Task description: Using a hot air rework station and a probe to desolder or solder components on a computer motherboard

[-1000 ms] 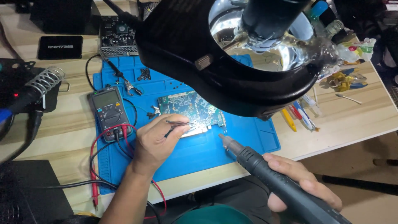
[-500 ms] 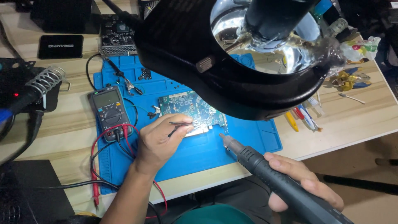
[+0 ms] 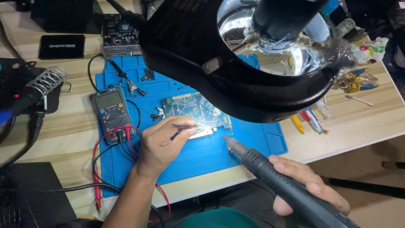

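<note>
A pale wood-grain tabletop (image 3: 55,131) carries a blue rubbery work mat (image 3: 253,139), ridged along its near edge, and a big black ring-shaped magnifier lamp (image 3: 198,55) hangs over the far half, its glossy lens hiding part of the work. On the mat lies a teal circuit board (image 3: 190,107), flat, thin and studded with small parts, its near right corner metallic and bright. The left hand (image 3: 160,145) has its fingers closed on slim dark tweezers (image 3: 185,126), whose tips rest on or just above the board's near edge. The right hand (image 3: 303,185) wraps its fingers around a thick black hot-air handle (image 3: 270,173) with a matte grip and a short metal nozzle (image 3: 231,142), which points at the mat just beside the board's near corner. If the nozzle tilts low, I judge it could scorch the mat or heat neighbouring parts; a small slip of the tweezers could nudge a tiny part out of place, and the lamp housing blocks some of the view. A dark grey multimeter (image 3: 112,114) sits left of the board, its red and black leads (image 3: 99,152) looping close to the left wrist, where a snag looks possible.
</note>
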